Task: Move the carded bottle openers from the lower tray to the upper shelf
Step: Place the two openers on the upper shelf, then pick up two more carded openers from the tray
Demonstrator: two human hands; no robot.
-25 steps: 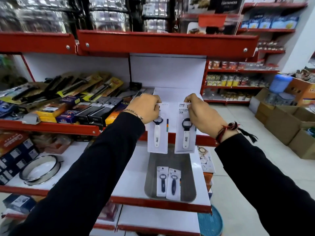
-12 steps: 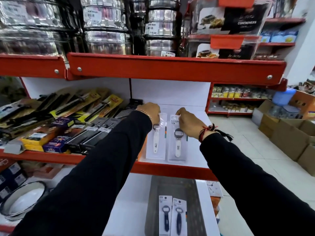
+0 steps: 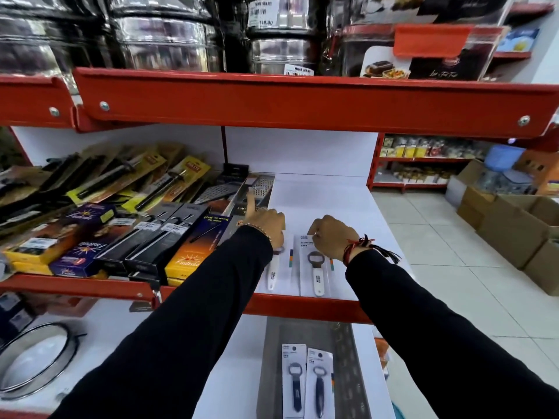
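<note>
**Two white openers lie on the upper shelf, two dark ones wait in the tray**

I see both hands over the white upper shelf (image 3: pixel 326 195), each above a carded bottle opener lying flat near the front edge. The left hand (image 3: pixel 266 223) sits at the top of the left white opener (image 3: pixel 273 272), its index finger stretched toward 11 o'clock and the other fingers curled down; the hand hides the card's top, so I cannot tell whether it grips the card or only touches it. The right hand (image 3: pixel 332 235) is loosely curled, fingertips at the top left corner of the right white opener (image 3: pixel 316 272), and I cannot tell if it pinches that corner.

The two cards lie side by side, handles pointing toward 6 o'clock. At 9 o'clock from the left hand stand boxed knives (image 3: pixel 157 243).

Below, toward 6 o'clock, the grey tray (image 3: pixel 344 358) on the lower shelf holds two dark-handled openers (image 3: pixel 307 385), side by side and touching.
</note>
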